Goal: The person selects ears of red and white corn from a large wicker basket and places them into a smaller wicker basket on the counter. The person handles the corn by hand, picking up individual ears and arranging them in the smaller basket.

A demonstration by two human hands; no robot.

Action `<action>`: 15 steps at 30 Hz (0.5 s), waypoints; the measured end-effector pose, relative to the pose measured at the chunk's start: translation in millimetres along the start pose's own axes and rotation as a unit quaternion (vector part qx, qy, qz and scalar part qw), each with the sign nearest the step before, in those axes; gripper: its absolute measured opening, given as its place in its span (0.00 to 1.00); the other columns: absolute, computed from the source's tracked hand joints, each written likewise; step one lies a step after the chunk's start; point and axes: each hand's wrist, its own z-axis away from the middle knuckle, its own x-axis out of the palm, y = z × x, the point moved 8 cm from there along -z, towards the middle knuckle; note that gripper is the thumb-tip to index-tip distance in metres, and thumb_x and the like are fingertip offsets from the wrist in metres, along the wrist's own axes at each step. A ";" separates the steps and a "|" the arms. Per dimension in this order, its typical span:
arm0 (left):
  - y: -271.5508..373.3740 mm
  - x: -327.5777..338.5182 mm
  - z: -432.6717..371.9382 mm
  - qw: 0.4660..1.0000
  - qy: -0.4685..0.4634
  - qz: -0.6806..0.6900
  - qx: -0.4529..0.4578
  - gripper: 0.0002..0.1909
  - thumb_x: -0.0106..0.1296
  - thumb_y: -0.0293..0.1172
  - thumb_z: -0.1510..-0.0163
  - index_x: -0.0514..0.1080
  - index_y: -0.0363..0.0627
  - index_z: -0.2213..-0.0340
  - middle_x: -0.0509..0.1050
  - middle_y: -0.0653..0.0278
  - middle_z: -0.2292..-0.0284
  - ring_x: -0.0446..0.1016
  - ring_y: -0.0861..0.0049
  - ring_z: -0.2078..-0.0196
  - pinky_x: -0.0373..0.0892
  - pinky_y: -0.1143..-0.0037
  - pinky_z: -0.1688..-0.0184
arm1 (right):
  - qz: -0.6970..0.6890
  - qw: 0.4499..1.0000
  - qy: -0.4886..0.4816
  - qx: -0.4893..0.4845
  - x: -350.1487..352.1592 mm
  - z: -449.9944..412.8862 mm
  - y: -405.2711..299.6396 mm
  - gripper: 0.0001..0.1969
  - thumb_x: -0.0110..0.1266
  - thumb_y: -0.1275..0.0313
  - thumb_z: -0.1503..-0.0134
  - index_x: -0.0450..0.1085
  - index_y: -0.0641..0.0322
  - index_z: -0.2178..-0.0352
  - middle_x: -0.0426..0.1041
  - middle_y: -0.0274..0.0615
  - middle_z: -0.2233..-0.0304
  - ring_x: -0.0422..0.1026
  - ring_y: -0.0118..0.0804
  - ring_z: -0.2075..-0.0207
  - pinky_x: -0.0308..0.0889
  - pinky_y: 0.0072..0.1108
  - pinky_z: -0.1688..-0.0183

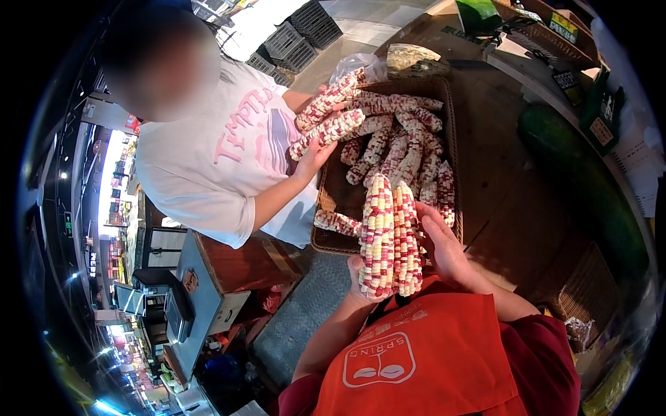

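Observation:
Two ears of red-and-cream corn stand side by side close before me, the left ear (377, 239) and the right ear (407, 242). My left hand (359, 278) is wrapped around their lower part from the left side, its fingers mostly hidden behind them. My right hand (441, 239) is beside the right ear with fingers extended; whether it grips the ear is hidden. Beyond my hands, a brown wicker basket (453, 135) holds several more ears of corn (413, 135). One ear (337, 223) lies apart at the basket's near left corner.
Across the basket's left side, another person (208, 156) holds an ear (328, 133) in one hand and another (330, 101) in the other. A large green gourd (583, 192) lies at the right. Black crates (302, 39) stand behind; a grey counter (200, 291) is at left.

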 end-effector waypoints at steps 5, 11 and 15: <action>2.4 -2.8 6.4 1.000 0.028 -0.014 -0.003 0.45 0.56 0.49 0.68 0.56 0.38 0.50 0.67 0.55 0.56 0.70 0.64 0.58 0.68 0.66 0.55 | 0.117 0.991 -0.031 -0.049 5.9 -2.4 -2.6 0.26 0.43 0.65 0.43 0.48 0.58 0.45 0.55 0.38 0.48 0.58 0.31 0.50 0.56 0.22 0.49; -8.7 -49.0 37.3 0.982 0.163 -0.083 -0.036 0.38 0.55 0.47 0.61 0.58 0.36 0.52 0.70 0.57 0.61 0.73 0.71 0.63 0.72 0.73 0.62 | 0.434 0.876 -0.105 -0.185 20.6 0.1 9.3 0.43 0.57 0.52 0.56 0.47 0.58 0.44 0.45 0.60 0.44 0.44 0.55 0.42 0.45 0.35 0.43; -10.3 -52.0 54.6 0.981 0.149 -0.102 -0.066 0.38 0.56 0.44 0.62 0.58 0.36 0.52 0.70 0.57 0.60 0.73 0.69 0.61 0.71 0.72 0.59 | 0.408 0.893 -0.062 -0.180 24.9 -2.9 18.8 0.30 0.56 0.56 0.53 0.61 0.61 0.51 0.49 0.57 0.47 0.52 0.52 0.45 0.51 0.31 0.46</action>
